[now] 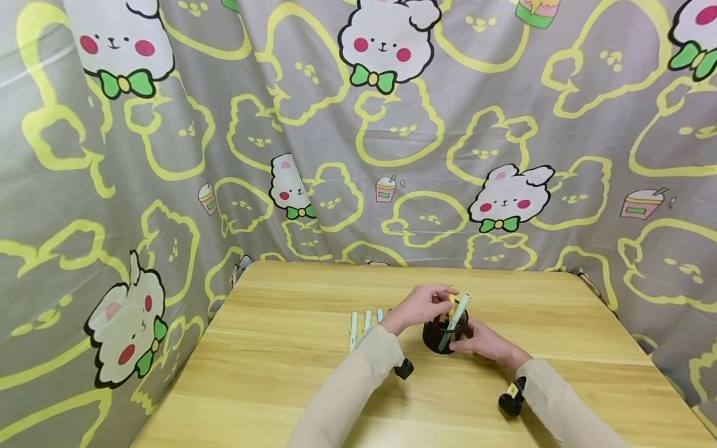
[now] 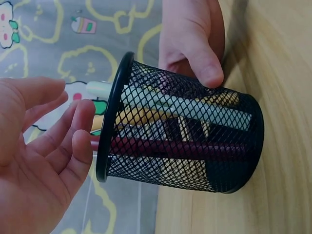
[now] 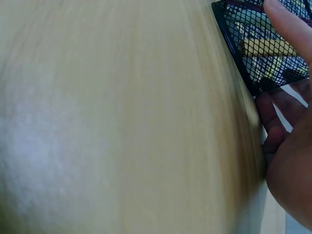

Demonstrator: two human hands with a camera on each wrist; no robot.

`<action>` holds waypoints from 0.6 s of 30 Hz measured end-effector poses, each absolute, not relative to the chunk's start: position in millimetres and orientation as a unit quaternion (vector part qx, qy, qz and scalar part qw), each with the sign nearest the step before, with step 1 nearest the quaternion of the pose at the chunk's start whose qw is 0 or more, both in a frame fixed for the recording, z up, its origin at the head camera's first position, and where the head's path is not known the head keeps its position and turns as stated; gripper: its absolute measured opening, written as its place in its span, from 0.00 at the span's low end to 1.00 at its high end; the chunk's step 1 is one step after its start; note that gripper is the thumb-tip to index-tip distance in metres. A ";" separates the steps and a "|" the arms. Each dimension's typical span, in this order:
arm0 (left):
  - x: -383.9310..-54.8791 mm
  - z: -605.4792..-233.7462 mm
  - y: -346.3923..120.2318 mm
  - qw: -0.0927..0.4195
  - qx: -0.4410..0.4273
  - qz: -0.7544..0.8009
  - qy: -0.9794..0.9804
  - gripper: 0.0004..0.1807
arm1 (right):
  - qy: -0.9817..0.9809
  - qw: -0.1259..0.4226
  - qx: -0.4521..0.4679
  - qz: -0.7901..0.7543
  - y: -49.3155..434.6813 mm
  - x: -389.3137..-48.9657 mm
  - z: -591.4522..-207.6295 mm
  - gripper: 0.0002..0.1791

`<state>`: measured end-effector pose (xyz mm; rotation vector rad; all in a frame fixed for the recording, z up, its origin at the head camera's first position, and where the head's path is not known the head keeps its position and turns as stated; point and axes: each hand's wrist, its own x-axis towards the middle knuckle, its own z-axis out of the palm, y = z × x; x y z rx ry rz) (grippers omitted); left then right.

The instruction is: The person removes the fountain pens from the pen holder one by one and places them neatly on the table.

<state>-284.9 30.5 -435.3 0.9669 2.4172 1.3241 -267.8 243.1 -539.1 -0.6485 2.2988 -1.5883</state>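
A black mesh pen holder [image 1: 434,339] stands upright on the wooden table, with several pens inside. My right hand [image 1: 486,343] grips it from the right, its thumb [image 2: 207,68] against the mesh and its other fingers round the far side. At the top rim, my left hand [image 1: 419,306] has its fingers loosely bent, close to the pen tops. A pale green pen [image 1: 460,310] leans out of the holder to the right. Beside it rises a yellow pen [image 2: 141,116]. A dark red pen [image 2: 180,148] shows through the mesh in the left wrist view.
Left of the holder, a few pale green and blue pens [image 1: 354,326] lie on the table [image 1: 269,367], partly behind the left forearm. A patterned grey curtain [image 1: 336,137] hangs beyond the back edge. Each wrist wears a small black camera [image 1: 511,401].
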 end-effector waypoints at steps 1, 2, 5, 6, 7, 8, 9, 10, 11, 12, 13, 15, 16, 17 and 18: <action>-286.7 -435.2 32.1 0.106 0.333 0.444 0.825 0.17 | 0.794 0.135 -0.226 -0.548 243.3 -268.0 -538.9 0.38; -288.5 -435.8 33.7 0.104 0.336 0.439 0.826 0.17 | 0.794 0.134 -0.226 -0.547 243.4 -268.2 -538.7 0.39; -292.7 -436.4 38.0 0.106 0.344 0.428 0.829 0.18 | 0.794 0.137 -0.226 -0.547 243.2 -268.6 -538.4 0.39; -293.6 -436.7 39.4 0.106 0.345 0.422 0.832 0.18 | 0.795 0.138 -0.227 -0.545 243.2 -268.5 -538.4 0.39; -294.3 -437.1 40.7 0.107 0.345 0.416 0.835 0.18 | 0.794 0.140 -0.227 -0.546 243.0 -268.1 -538.3 0.39; -294.9 -437.6 41.9 0.108 0.344 0.411 0.837 0.19 | 0.793 0.141 -0.227 -0.547 242.9 -267.6 -538.3 0.40; -295.3 -438.0 43.1 0.107 0.344 0.406 0.840 0.19 | 0.792 0.141 -0.228 -0.548 242.9 -267.1 -538.2 0.40; -296.1 -438.9 44.4 0.105 0.345 0.401 0.842 0.19 | 0.792 0.141 -0.229 -0.548 243.1 -266.7 -538.2 0.40; -296.2 -439.3 45.6 0.104 0.345 0.397 0.844 0.19 | 0.791 0.142 -0.228 -0.549 243.1 -266.0 -537.8 0.40; -296.3 -439.3 46.7 0.104 0.343 0.393 0.847 0.19 | 0.791 0.142 -0.226 -0.550 243.1 -265.4 -537.3 0.40; -296.6 -439.8 47.9 0.103 0.342 0.390 0.849 0.19 | 0.791 0.142 -0.225 -0.551 243.1 -265.0 -536.9 0.40; -297.0 -439.6 50.4 0.104 0.339 0.386 0.852 0.19 | 0.790 0.141 -0.225 -0.553 243.4 -265.0 -536.7 0.39; -296.9 -438.7 51.6 0.106 0.338 0.384 0.853 0.19 | 0.789 0.141 -0.224 -0.554 243.4 -265.1 -536.6 0.39; -296.5 -437.5 52.7 0.107 0.337 0.380 0.855 0.19 | 0.790 0.140 -0.223 -0.554 243.4 -265.2 -536.5 0.39; -296.5 -436.7 53.6 0.107 0.338 0.375 0.857 0.19 | 0.790 0.138 -0.224 -0.554 243.5 -265.6 -536.7 0.40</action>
